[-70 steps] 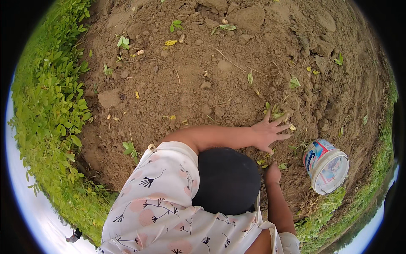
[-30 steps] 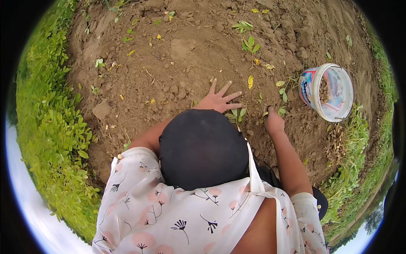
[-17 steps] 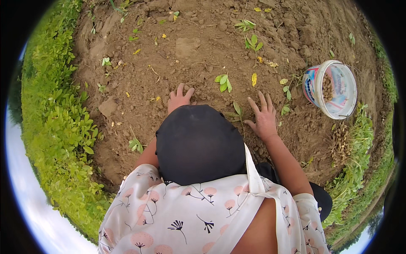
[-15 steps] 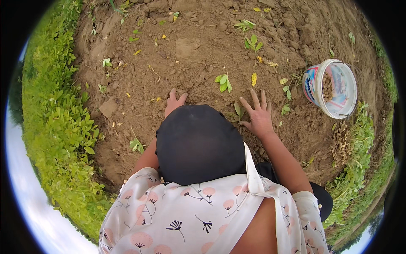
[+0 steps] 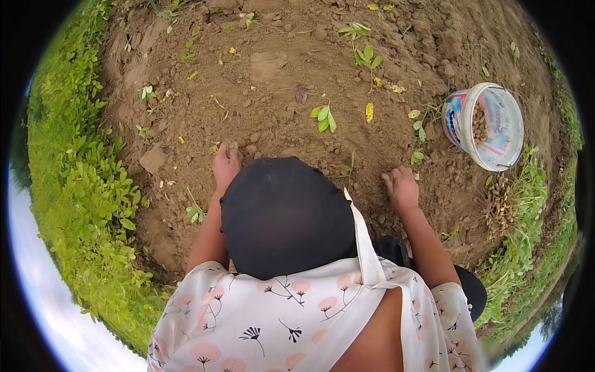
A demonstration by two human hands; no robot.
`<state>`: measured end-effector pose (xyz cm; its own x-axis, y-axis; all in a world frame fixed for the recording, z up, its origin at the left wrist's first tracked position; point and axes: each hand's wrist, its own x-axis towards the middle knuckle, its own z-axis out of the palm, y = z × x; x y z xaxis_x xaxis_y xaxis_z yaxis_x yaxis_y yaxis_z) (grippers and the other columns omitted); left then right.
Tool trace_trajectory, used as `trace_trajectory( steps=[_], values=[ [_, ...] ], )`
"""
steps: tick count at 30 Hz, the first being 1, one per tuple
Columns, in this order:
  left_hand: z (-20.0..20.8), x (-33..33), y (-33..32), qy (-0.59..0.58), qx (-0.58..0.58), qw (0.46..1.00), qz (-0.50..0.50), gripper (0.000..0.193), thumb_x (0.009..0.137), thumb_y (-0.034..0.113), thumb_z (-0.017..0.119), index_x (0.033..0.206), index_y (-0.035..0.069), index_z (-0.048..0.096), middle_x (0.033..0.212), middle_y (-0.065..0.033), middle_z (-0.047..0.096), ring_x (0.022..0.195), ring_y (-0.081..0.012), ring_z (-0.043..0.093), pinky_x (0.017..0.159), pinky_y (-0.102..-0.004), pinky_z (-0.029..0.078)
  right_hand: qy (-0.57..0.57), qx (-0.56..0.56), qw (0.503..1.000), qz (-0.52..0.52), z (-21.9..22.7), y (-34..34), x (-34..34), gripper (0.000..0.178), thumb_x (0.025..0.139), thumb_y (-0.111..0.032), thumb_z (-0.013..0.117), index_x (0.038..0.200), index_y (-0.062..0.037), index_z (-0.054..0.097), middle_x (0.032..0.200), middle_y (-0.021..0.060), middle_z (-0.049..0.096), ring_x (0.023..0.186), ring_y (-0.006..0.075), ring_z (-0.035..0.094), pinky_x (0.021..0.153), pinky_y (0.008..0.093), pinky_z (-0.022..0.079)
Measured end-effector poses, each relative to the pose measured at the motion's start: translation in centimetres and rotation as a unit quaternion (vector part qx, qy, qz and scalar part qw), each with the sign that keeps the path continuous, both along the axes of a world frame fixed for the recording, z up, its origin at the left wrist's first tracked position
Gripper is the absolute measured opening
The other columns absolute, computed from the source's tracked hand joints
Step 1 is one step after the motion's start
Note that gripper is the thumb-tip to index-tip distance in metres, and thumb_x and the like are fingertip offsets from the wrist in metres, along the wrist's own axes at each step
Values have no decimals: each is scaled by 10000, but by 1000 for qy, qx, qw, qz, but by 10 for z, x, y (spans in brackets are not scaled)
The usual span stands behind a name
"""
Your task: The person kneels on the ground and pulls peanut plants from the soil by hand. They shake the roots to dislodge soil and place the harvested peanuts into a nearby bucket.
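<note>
My left hand (image 5: pixel 227 164) rests on the loose brown soil (image 5: pixel 273 124), left of the black cap (image 5: pixel 287 217). Its fingers are curled together; whatever they may hold is too small to make out. To the right of the cap, my right hand (image 5: pixel 403 187) is also low on the soil, fingers bent inward and their grip partly hidden. Between the hands and farther off lies a green leaf sprig (image 5: pixel 324 118), with a yellow leaf (image 5: pixel 369 112) to its right. The cap covers the ground directly between my forearms.
At the right, a tilted white plastic bucket (image 5: pixel 454 121) with blue and red print holds small brown pods (image 5: pixel 480 124) like peanuts. More pods (image 5: pixel 498 208) lie beside pulled green plants (image 5: pixel 527 229). A dense leafy green row (image 5: pixel 74 186) borders the left side. Clods and fallen leaves dot the soil.
Both hands have gone from spread fingers to curled ones. My left hand has shifted left and slightly nearer; my right hand has drawn nearer and to the right.
</note>
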<state>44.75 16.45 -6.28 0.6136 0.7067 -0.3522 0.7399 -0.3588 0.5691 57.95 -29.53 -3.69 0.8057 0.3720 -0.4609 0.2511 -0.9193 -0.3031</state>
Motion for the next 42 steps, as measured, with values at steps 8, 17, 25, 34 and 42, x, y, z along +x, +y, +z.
trace_trajectory(
  steps=[8,17,25,34,42],
  values=[
    [53,153,-57,-140,147,898,-389,535,967,306,658,1475,234,508,1596,-107,357,1468,-410,288,1188,-587,242,-57,61,979,187,42,148,69,813,791,-448,814,1500,-274,456,1607,106,325,1496,421,238,1175,657,258],
    [35,197,-35,183,326,823,-427,672,959,663,496,1570,451,311,1706,29,145,1544,-471,64,1164,-754,164,64,43,987,140,6,69,0,600,808,-197,746,1375,-224,552,1488,137,424,1321,422,430,1046,510,488],
    [-4,154,104,221,268,919,-189,751,976,670,480,1607,319,273,1706,-18,131,1555,-388,109,1135,-760,199,48,69,985,148,28,12,-53,668,800,-214,724,1436,-260,526,1561,155,347,1384,449,364,1047,563,477],
    [-26,13,-22,89,257,867,-417,786,888,705,583,1554,333,395,1695,-98,143,1546,-450,102,1158,-752,131,65,5,932,356,11,23,-67,484,865,-234,635,1345,-269,587,1590,58,372,1444,350,360,913,497,533],
    [4,55,23,207,265,856,-393,689,959,392,654,1577,357,349,1660,-111,245,1495,-403,280,1197,-628,223,-8,-80,995,-62,33,-40,-17,408,848,-23,630,1242,-117,581,1258,171,520,1174,396,509,953,466,525]
  ],
)
